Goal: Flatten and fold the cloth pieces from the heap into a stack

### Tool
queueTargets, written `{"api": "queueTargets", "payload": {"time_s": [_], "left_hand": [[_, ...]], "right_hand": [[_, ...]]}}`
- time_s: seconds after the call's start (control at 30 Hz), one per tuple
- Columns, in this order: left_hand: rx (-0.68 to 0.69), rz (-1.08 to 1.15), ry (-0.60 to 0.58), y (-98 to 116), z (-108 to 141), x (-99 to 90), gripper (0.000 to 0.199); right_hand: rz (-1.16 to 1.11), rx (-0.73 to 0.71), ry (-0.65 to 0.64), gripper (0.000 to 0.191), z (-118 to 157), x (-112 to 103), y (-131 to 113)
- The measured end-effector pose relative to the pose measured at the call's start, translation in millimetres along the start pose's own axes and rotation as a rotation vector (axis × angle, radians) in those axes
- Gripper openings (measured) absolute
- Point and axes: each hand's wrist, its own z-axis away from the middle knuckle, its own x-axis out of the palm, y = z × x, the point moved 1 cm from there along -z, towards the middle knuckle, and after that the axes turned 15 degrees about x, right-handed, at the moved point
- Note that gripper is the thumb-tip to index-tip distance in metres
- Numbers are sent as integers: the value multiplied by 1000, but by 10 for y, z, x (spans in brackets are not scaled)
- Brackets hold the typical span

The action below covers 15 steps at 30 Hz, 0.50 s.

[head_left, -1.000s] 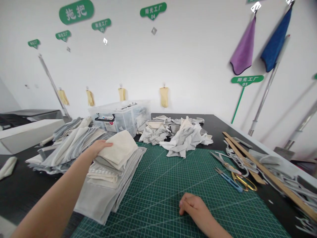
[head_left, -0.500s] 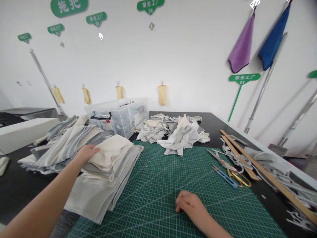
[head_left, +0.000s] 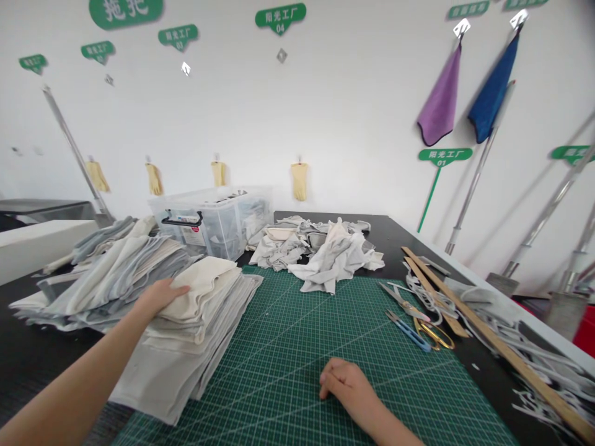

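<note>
My left hand lies on the left part of a stack of folded cream and grey cloths, a finger stretched out over the top cloth. Its other fingers are partly hidden. This stack overlaps the left side of a green cutting mat. My right hand rests on the mat near the front with its fingers curled in, and nothing shows in it. Left of the stack is a looser pile of grey and white cloths.
Behind stands a clear plastic box beside a heap of crumpled cloth scraps. On the right lie gold-handled scissors, blue-handled snips, wooden strips and white cord-like scraps. Yellow gloves hang on the wall.
The view has turned slightly right, so most things sit further left. My left hand has shifted a little to the right over the stack. The right hand stays curled on the mat.
</note>
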Motion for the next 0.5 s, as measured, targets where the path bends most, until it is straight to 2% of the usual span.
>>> {"api": "queueTargets", "payload": {"time_s": [0.07,0.13,0.23,0.3,0.37,0.5], "left_hand": [[5,-24,-32,62,23,-57,55],[23,-79,3,181,39,-129,54],[193,-129,103,491,32,-155,58],[338,-99,25,713,21,-48,59],[393,-65,-96,860,21,128,54],[375,-35,-168,871,22,417,52]], "right_hand": [[-1,3,2,36,6,-4,-12],[-2,9,3,36,11,-5,-20],[3,23,0,36,10,1,-21],[11,25,0,36,5,8,-13],[18,16,7,36,0,14,-1],[16,6,9,35,1,9,12]]}}
